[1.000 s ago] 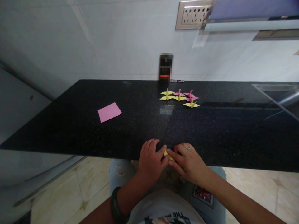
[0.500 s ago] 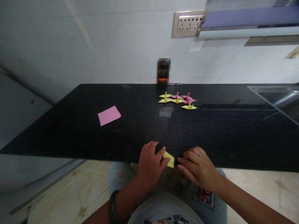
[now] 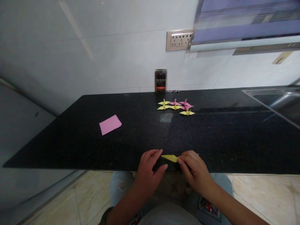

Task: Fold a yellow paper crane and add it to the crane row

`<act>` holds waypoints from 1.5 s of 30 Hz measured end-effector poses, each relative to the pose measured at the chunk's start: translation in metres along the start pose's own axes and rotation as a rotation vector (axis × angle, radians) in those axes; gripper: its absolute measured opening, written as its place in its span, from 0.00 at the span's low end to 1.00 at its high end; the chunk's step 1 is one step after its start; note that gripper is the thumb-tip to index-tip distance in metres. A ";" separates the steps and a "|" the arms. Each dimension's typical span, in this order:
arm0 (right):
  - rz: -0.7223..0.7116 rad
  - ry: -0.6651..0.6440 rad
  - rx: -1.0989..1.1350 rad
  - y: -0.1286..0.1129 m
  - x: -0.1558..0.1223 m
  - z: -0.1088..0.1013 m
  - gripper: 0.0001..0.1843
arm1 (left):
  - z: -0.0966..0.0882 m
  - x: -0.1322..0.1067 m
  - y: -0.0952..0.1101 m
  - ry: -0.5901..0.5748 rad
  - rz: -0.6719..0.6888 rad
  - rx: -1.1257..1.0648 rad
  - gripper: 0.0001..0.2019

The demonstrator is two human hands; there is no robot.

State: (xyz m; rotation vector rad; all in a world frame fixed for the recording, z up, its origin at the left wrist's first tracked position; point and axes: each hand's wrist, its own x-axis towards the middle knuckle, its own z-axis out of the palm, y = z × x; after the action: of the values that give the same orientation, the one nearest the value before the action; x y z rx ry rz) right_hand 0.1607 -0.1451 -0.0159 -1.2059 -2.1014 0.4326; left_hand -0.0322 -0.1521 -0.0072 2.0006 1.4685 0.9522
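Observation:
A small folded yellow paper lies at the near edge of the black counter. My right hand pinches its right end between fingertips. My left hand sits just left of the paper with fingers curled and slightly apart, holding nothing; its thumb points toward the paper without touching it. Farther back stand several finished paper cranes, yellow and pink, in a small cluster.
A pink square sheet lies flat on the counter to the left. A small dark box stands against the tiled wall, below a wall socket. A steel sink is at the right.
The yellow paper passed from my left hand's fingers to my right hand's pinch and now lies flatter. My left hand let go. The camera tilted upward a little.

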 end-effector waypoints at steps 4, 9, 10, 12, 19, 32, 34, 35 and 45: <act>-0.006 -0.052 0.172 -0.018 0.010 -0.013 0.07 | -0.002 0.003 0.020 -0.063 -0.070 -0.220 0.12; 0.261 0.001 0.466 -0.035 0.014 -0.015 0.05 | 0.005 0.007 0.035 0.002 -0.478 -0.708 0.07; 0.342 -0.004 0.534 -0.037 0.014 -0.013 0.06 | 0.006 0.007 0.037 0.028 -0.528 -0.801 0.06; 0.452 -0.029 0.662 -0.039 0.014 -0.009 0.07 | 0.008 0.007 0.039 0.053 -0.578 -0.930 0.05; 0.543 -0.051 0.816 -0.039 0.014 -0.006 0.09 | 0.012 0.002 0.039 0.083 -0.590 -1.051 0.05; 0.631 0.008 0.851 -0.041 0.014 -0.006 0.13 | 0.009 0.002 0.043 0.057 -0.617 -1.068 0.09; 0.623 0.001 0.859 -0.041 0.014 -0.005 0.13 | 0.011 0.002 0.042 0.042 -0.643 -1.023 0.07; 0.615 -0.006 0.860 -0.040 0.014 -0.005 0.12 | 0.011 0.001 0.042 0.035 -0.644 -0.988 0.07; 0.617 -0.015 0.867 -0.034 0.021 -0.009 0.13 | 0.007 0.000 0.039 -0.090 -0.488 -0.744 0.11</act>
State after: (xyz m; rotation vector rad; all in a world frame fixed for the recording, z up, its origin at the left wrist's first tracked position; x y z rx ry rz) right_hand 0.1378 -0.1455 0.0180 -1.2399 -1.2297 1.4431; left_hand -0.0030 -0.1640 0.0164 1.0765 1.2149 0.9757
